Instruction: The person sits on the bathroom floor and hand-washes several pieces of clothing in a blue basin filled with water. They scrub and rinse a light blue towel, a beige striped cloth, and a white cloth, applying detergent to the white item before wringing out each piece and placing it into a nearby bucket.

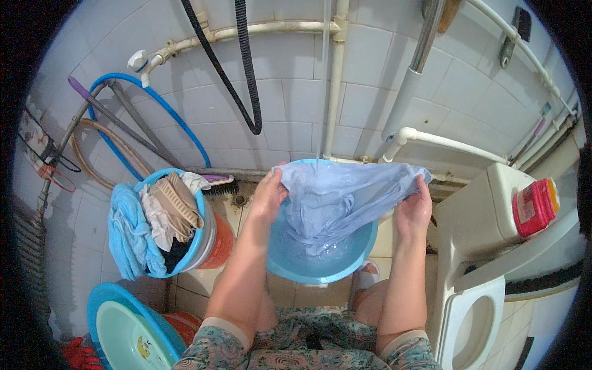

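A wet light-blue cloth garment is stretched between my two hands, its middle sagging into a blue basin. My left hand grips its left end, the fingertips partly hidden by the fabric. The right end is pinched in my right hand, out past the basin's right rim. A thin stream of water falls from above onto the cloth near its upper edge. Water with some bubbles shows in the basin below the cloth.
Left of the basin, a bucket is heaped with clothes. Nearer stand a green basin and a blue basin. A toilet with a red container on its tank is at right. Pipes and a black hose line the tiled wall.
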The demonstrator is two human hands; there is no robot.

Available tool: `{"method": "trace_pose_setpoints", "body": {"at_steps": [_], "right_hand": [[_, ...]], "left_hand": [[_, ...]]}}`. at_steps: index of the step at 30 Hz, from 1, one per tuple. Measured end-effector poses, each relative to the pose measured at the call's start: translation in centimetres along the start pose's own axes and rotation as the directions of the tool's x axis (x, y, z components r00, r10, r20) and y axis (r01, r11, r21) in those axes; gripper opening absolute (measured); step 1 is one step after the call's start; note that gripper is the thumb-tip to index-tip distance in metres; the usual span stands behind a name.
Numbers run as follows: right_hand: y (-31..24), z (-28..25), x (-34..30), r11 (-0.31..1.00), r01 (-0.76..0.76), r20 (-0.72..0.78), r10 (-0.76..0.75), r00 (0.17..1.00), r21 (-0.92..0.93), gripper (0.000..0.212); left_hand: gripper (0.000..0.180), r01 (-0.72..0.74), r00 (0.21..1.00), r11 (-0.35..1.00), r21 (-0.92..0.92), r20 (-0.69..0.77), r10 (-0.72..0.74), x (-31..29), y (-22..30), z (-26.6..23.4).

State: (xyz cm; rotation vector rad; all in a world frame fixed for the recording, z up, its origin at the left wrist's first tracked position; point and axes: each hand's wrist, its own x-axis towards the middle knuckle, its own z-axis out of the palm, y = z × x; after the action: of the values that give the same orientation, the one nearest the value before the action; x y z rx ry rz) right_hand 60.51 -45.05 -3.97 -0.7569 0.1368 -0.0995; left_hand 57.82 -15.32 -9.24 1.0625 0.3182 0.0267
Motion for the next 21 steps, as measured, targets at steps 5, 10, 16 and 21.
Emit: {"method": "trace_pose_setpoints", "body": {"at_steps": [5,10,16,21], "right_hand": [[-1.0,0.3,-0.2,0.992,0.069,0.059,-0.076,0.995,0.11,0.026],[-2.3,0.2,-1.0,0.963,0.17,0.141,-0.201,0.969,0.208,0.027],[-2.8,0.5,-1.4,0.962,0.139,0.168,-0.181,0.969,0.236,0.029],[-2.2,0.6,-1.2,0.986,0.091,0.145,-0.111,0.983,0.137,0.031]], "left_hand": [[0.039,-0.032,0.999,0.995,0.097,0.011,0.031,0.7,-1.4,2.0],[0.041,-0.04,0.997,0.982,0.185,0.073,0.027,0.6,-2.3,3.9],[0.042,-0.033,0.995,0.999,0.035,0.091,0.03,1.0,-3.2,4.8],[0.039,-0.02,0.999,0.993,-0.12,0.043,0.025,1.1,-2.8,4.9]]}}
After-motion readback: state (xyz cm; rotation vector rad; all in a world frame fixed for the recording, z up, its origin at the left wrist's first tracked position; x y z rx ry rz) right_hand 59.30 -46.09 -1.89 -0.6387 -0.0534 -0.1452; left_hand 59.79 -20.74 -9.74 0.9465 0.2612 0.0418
